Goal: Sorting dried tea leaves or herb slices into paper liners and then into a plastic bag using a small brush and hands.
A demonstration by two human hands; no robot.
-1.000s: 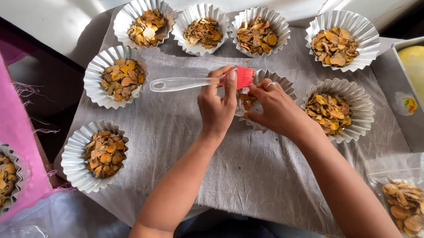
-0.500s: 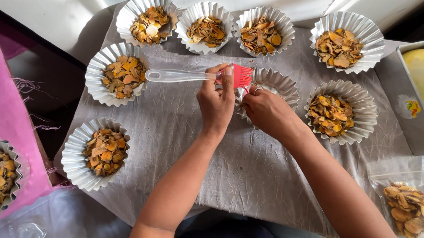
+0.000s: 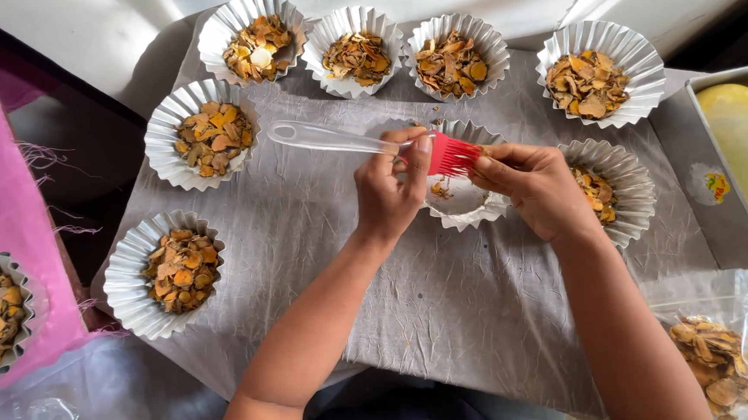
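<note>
Here, a pastry brush (image 3: pixel 369 142) with a clear handle and red bristles is held level above a nearly empty fluted foil cup (image 3: pixel 464 198) at the middle of the grey-covered surface (image 3: pixel 437 318). The handle is gripped by the left hand (image 3: pixel 390 188), fingers curled round it just beside the bristles. The red bristle tips are pinched by the fingers of the right hand (image 3: pixel 535 190), directly over the cup, so most of the cup is hidden beneath both hands. Around that cup, other foil cups filled with dried yellow-orange chips are set: four behind it, two to its left, one (image 3: pixel 609 190) just to its right, partly covered by the right hand. Further right of the cup, a metal tray (image 3: pixel 724 214) and a clear bag of chips (image 3: pixel 719 369) are seen.
</note>
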